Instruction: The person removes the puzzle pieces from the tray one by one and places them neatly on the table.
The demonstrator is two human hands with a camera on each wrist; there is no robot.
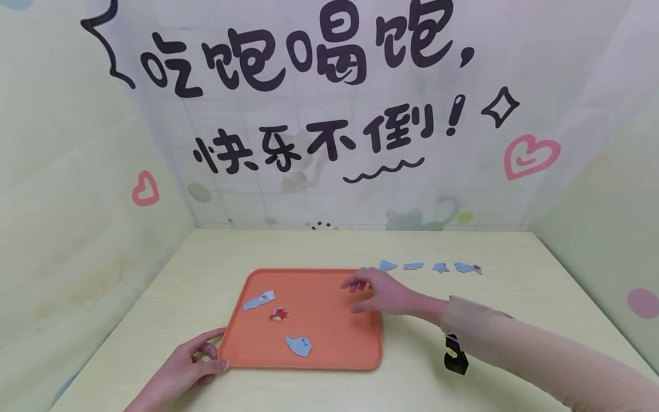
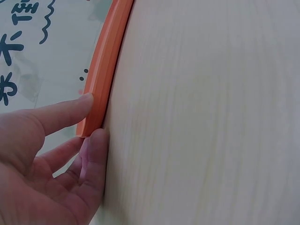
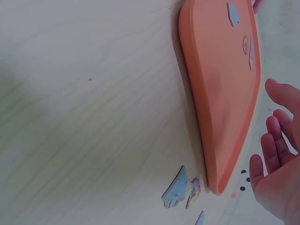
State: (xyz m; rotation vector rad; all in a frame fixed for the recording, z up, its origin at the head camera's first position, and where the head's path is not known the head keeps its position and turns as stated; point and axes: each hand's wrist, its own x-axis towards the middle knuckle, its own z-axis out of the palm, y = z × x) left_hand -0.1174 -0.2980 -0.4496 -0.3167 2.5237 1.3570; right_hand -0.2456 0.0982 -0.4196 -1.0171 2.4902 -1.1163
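An orange tray [image 1: 334, 320] lies on the table. On it are a long pale-blue puzzle piece [image 1: 259, 300], a small red and yellow piece [image 1: 279, 315] and a blue piece [image 1: 299, 346] close to the front rim. My left hand [image 1: 182, 366] grips the tray's near left corner; in the left wrist view the thumb presses the orange side wall [image 2: 101, 70], the other fingers around the corner. Over the tray's right part hovers my right hand [image 1: 381, 292], fingers loosely bent, nothing between them. The right wrist view also shows this hand [image 3: 281, 154] holding nothing.
Behind the tray to the right, several blue pieces [image 1: 413, 266] lie in a row on the table [image 1: 515, 326]. A black item with a yellow patch [image 1: 455, 355] shows below the right sleeve [image 1: 515, 343]. Printed cloth walls [image 1: 329, 200] enclose the back and sides.
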